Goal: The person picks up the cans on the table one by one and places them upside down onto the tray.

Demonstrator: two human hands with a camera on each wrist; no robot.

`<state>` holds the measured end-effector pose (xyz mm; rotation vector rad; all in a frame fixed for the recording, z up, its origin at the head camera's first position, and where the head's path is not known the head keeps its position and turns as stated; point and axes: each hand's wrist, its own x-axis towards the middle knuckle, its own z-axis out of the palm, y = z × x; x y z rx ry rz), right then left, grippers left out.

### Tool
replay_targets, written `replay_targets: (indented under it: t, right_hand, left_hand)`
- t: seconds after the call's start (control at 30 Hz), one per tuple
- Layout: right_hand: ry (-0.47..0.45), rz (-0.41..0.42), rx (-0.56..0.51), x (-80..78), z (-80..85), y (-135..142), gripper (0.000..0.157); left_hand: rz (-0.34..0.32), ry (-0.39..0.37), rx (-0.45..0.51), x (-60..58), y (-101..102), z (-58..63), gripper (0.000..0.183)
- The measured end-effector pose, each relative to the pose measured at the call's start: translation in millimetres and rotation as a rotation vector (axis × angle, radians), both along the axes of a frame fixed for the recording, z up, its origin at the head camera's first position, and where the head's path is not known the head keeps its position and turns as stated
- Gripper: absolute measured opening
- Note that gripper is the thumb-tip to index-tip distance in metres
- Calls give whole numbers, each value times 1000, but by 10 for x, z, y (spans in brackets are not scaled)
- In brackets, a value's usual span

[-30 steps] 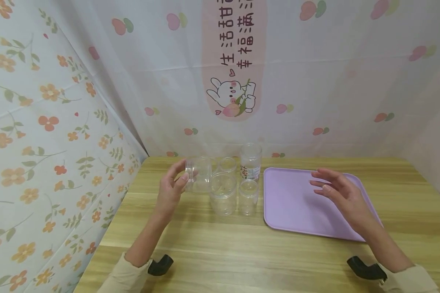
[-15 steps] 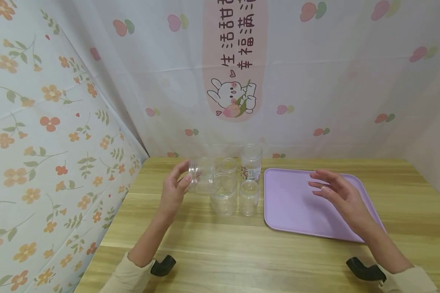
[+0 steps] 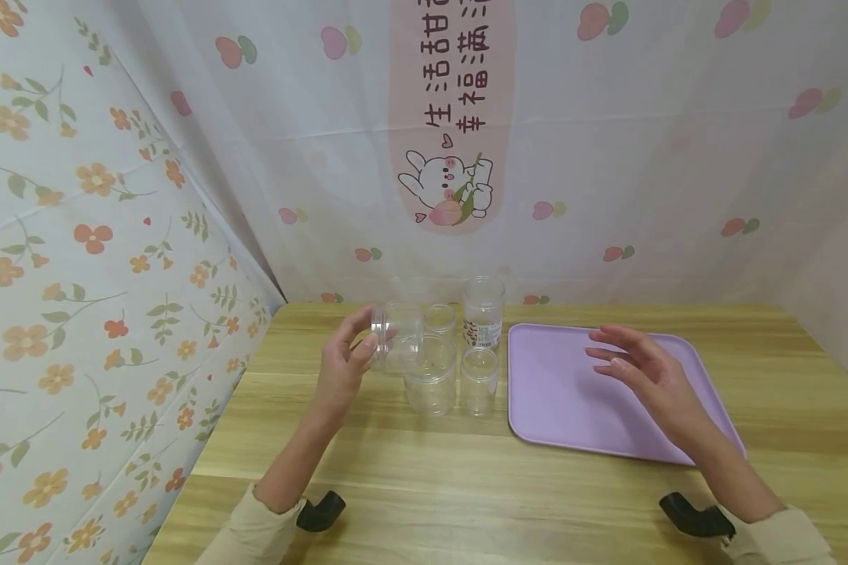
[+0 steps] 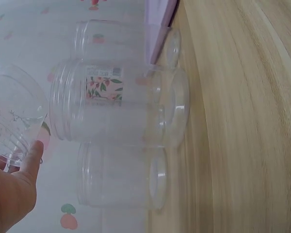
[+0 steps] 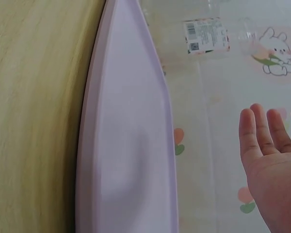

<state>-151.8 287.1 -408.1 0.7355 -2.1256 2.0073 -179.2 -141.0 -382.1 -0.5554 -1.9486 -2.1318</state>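
while our left hand (image 3: 345, 359) grips one clear jar (image 3: 403, 336) sideways, lifting's done, set-down looks left; our right hand (image 3: 648, 380) hovers loose-fingered, empty, above the purple tray (image 3: 551, 404).

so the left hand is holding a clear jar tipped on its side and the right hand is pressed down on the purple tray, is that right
Not quite: the right hand isn't pressed on the purple tray; it hovers above it, apart from it, as the right wrist view shows. The left hand does hold a clear jar tipped on its side.
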Motion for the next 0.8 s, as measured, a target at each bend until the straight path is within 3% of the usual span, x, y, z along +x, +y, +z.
replay_targets:
  t: [0.8]
  right_hand:
    - [-5, 4, 34, 1, 72, -129, 49]
  left_hand:
    - [-60, 45, -2, -5, 120, -36, 57]
